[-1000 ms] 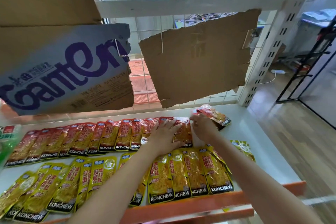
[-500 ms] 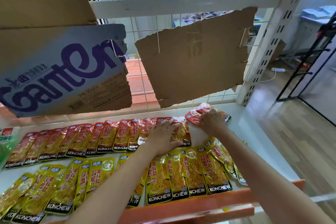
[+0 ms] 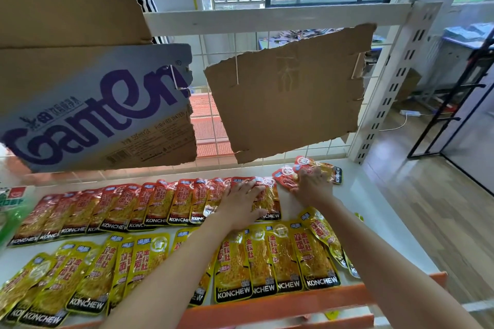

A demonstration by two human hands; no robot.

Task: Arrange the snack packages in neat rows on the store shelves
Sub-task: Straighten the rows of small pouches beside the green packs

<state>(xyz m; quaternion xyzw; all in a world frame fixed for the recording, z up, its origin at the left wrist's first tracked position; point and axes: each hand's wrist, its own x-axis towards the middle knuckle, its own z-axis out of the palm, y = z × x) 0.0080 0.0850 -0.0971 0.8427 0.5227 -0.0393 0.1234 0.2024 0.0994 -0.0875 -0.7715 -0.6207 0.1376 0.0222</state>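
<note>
A back row of red KONCHEW snack packets (image 3: 149, 208) runs across the white shelf (image 3: 379, 211), with a front row of yellow KONCHEW packets (image 3: 270, 262) below it. My left hand (image 3: 242, 203) lies flat with spread fingers on the right end of the red row. My right hand (image 3: 312, 185) rests on a small loose pile of red packets (image 3: 287, 179) lying sideways at the back right of the shelf. Whether its fingers curl under a packet is hidden.
A torn brown cardboard sheet (image 3: 286, 99) and a Ganten water carton (image 3: 93, 104) hang on the wire back above the shelf. A green package (image 3: 10, 211) sits at far left. The orange shelf lip (image 3: 280, 304) runs along the front. Wooden floor lies to the right.
My right hand moved with the loose red packets toward the back right corner of the shelf. My left hand stayed pressing on the end of the red row.
</note>
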